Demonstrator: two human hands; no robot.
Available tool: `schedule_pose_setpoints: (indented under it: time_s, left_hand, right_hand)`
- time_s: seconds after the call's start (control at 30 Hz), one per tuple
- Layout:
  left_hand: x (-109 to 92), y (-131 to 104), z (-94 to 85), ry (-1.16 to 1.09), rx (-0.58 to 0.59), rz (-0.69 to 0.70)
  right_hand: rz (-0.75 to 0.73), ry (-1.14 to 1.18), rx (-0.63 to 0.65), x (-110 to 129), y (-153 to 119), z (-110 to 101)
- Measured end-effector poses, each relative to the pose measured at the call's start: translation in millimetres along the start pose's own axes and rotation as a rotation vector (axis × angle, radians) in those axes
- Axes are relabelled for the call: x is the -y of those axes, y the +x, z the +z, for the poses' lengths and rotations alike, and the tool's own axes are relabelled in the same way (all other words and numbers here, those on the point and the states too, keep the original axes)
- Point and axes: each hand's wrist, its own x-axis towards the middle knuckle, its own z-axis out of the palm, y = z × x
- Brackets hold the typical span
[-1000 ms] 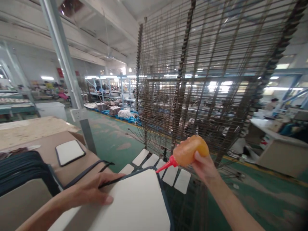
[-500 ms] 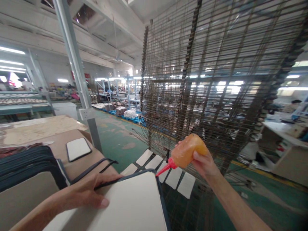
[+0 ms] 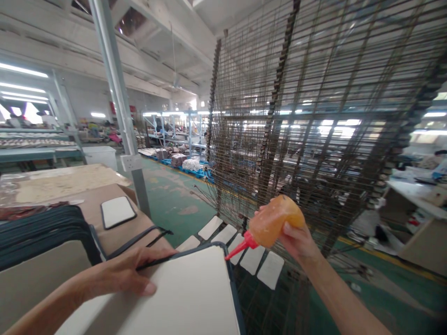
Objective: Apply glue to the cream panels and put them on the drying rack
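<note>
Beyond the white panel, the wire rack is towering up, and just past the panel's far edge the pale pieces are lying in a row, low by the rack. To the panel's left, the brown tabletop is stretching away, the dark-edged stack is sitting nearer, and a small trimmed piece is lying flat on the brown. And the panel itself is filling the foreground, dark trim running around its visible edges. The left hand is keeping a closed grip on its far left edge, thumb pressing on the pale face. Over to the panel's right, the right hand is wrapping its grip snugly around the orange bottle, tilting it down. Here's the change: the red nozzle is creeping down from the panel's far right corner, so its tip is now meeting the inner line of the side trim, just past the bend.
</note>
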Motion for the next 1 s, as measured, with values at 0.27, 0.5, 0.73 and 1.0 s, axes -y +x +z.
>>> schedule_pose_setpoints:
  time_s: [0.27, 0.5, 0.73, 1.0]
  left_hand:
    - [-4, 1, -0.5, -0.236, 0.024, -0.093]
    - [-10, 1, 1.5, -0.255, 0.041, -0.099]
    - [-7, 0, -0.1, -0.256, 0.035, -0.124]
    - [-4, 0, -1.9, -0.298, 0.024, -0.134]
  right_hand:
    - [0.048, 0.026, 0.005, 4, -9, 2]
    - [0.064, 0.036, 0.029, 5, -12, 3]
    - [0.075, 0.062, 0.091, 3, -16, 2]
    - [0.111, 0.035, 0.075, 5, -20, 5]
